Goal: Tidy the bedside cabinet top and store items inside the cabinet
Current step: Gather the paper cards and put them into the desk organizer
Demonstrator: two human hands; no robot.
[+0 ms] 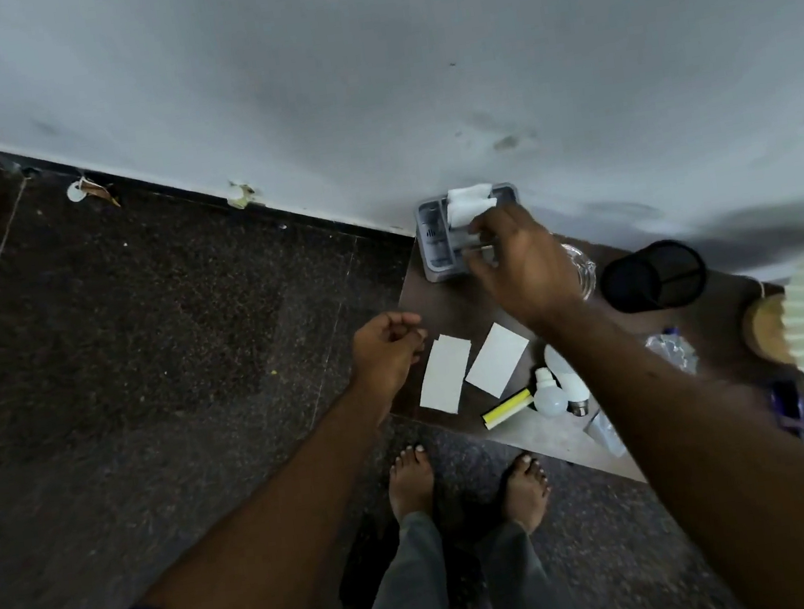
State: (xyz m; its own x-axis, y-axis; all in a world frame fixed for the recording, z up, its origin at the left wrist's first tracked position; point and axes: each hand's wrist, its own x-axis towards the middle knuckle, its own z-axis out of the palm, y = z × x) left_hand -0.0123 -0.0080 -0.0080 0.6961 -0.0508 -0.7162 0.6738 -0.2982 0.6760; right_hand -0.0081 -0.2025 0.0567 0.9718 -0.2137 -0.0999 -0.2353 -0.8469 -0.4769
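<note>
Honestly the sketchy bit, going by the clock from the middle of the view, is the right hand [523,268] at 3 o'clock. Its fingers are curled and pinch the lower edge of a white folded paper sheet [468,203] standing in the grey plastic compartment organiser [433,244] at 2 o'clock. That organiser sits on the back corner of the dark brown wooden bedside cabinet top [446,308], right up against the wall. My guess is a clumsy tug could tip or drag the light organiser. The wrist is also just beside a clear drinking glass [584,270], and the forearm crosses over the round white light bulbs [550,397] at 4 o'clock, so a careless sweep might knock the glass or roll a bulb off the front edge. The left hand [386,352] at 6 o'clock hovers off the cabinet's left edge, fingers loosely curled and holding nothing. It's just beside two white rectangular paper cards [445,375], which could get brushed onto the floor. Containers: the organiser holds the paper in its middle slot, and its narrow left slot has something dark I can't make out. The black mesh cylinder pen cup [652,276], further out at 3 o'clock, is too dark inside to tell.
</note>
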